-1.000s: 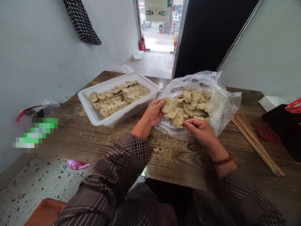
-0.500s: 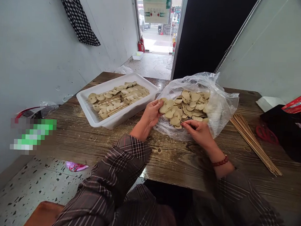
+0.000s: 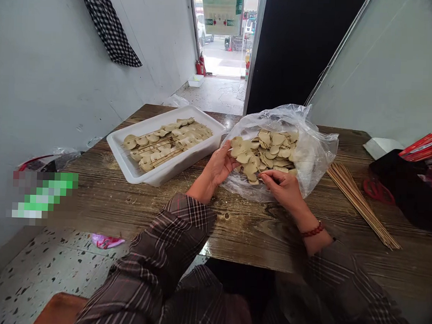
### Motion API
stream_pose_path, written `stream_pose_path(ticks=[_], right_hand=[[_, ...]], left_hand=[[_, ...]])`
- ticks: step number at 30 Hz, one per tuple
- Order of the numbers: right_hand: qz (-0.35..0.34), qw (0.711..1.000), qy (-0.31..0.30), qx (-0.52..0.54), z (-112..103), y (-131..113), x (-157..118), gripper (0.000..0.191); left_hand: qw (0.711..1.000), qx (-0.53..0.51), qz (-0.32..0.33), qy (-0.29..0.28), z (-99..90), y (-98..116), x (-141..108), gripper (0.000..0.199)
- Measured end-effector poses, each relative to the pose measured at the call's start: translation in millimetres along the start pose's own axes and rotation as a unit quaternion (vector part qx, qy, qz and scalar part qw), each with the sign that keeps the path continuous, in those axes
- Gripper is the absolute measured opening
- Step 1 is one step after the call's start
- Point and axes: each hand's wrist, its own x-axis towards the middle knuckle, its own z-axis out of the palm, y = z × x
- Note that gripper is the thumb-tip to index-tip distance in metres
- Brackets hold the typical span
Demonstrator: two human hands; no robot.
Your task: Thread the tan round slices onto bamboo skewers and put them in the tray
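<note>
As the view tilts downward, a brown wooden table [image 3: 256, 239] stretches across it. On its left stands a white tray [image 3: 180, 168] holding pale, flat threaded slices [image 3: 186, 135]. Right of the tray, a clear plastic bag [image 3: 313, 158] lies open around a heap of loose slices [image 3: 275, 147]. Farther right rests a bundle of thin wooden sticks [image 3: 363, 205]. At the bag's near side, a skewered row of slices [image 3: 244, 157] slants between two bare hands: the left hand [image 3: 217, 167] grips its far end, and the right hand [image 3: 282, 185] pinches its near end between thumb and fingertips.
</note>
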Motion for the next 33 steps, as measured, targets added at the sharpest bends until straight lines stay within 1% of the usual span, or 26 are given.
stream_pose_path(ticks=[2,5,8,10,12,14,19,23,27,33], right_hand=[[0.010,1.000,0.015,0.017,0.5,-0.1,0.2,0.032],[0.012,0.999,0.037,0.030,1.6,-1.5,0.5,0.034],[0.004,0.999,0.043,0.031,3.3,-3.1,0.4,0.034],[-0.002,0.999,0.042,0.027,4.6,-3.7,0.1,0.033],[-0.009,0.999,0.047,0.014,5.6,-4.3,-0.4,0.032],[-0.017,0.998,0.055,-0.010,6.1,-4.8,-0.8,0.030],[-0.037,0.994,0.080,-0.062,5.5,-3.9,-0.8,0.028],[-0.033,0.995,0.071,-0.057,5.1,-2.6,-0.7,0.028],[-0.037,0.997,0.056,-0.049,5.2,-4.7,-1.3,0.028],[-0.048,0.995,0.065,-0.059,5.5,-7.3,-1.9,0.029]], left_hand=[[0.999,-0.006,-0.027,-0.020,1.0,-5.1,-0.8,0.040],[0.997,-0.002,-0.051,-0.056,3.5,-16.1,-3.2,0.036],[0.994,0.000,-0.055,-0.090,9.2,-25.0,-7.8,0.033],[0.994,0.001,-0.047,-0.097,13.8,-28.4,-11.1,0.032],[0.996,0.005,-0.033,-0.087,17.7,-30.7,-13.4,0.033],[0.998,0.013,-0.019,-0.065,19.8,-32.4,-14.3,0.035],[0.999,0.040,-0.010,-0.007,18.5,-30.7,-12.3,0.031],[0.999,0.038,-0.014,0.006,16.6,-24.2,-10.7,0.023],[0.999,0.016,-0.017,0.023,16.5,-23.1,-10.0,0.016],[0.998,0.001,-0.046,0.039,16.8,-24.4,-10.4,0.014]])
